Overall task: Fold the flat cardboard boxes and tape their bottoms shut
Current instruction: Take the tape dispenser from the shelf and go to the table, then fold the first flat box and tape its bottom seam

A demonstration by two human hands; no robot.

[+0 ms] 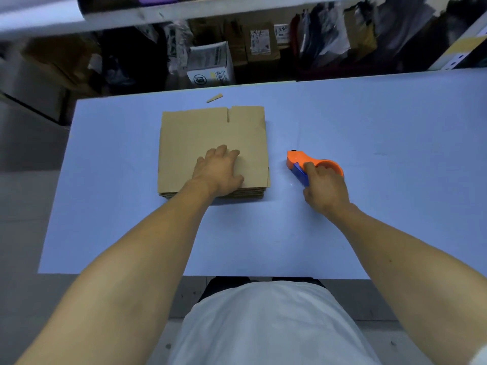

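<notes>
Nearest the camera, a white shirt [263,322] fills the bottom of the view, and two bare forearms reach out from either side of it over the near edge of the blue desk [118,233]. Between that near edge and the hands lies a broad band of bare desk surface.

Further in, the left hand [220,171] rests palm down on the stack of flat cardboard boxes [208,133], its fingers spread and fairly straight, pressing on the near part of the top sheet. Several sheets show as layered edges along the stack's near side. It sits about midway across the desk, squared to its edges, with open blue surface on its left out to the desk's left edge.

Just right of the stack, apart from it, the right hand [325,188] grips the orange tape dispenser [311,164], fingers curled round its ring-shaped body and thumb near its blue part. More bare desk runs from there to the right edge.

Beyond the stack, near the far edge, lies a small cardboard scrap [214,98]. Past the far edge stand blurred cartons and bags under a shelf [184,11].
</notes>
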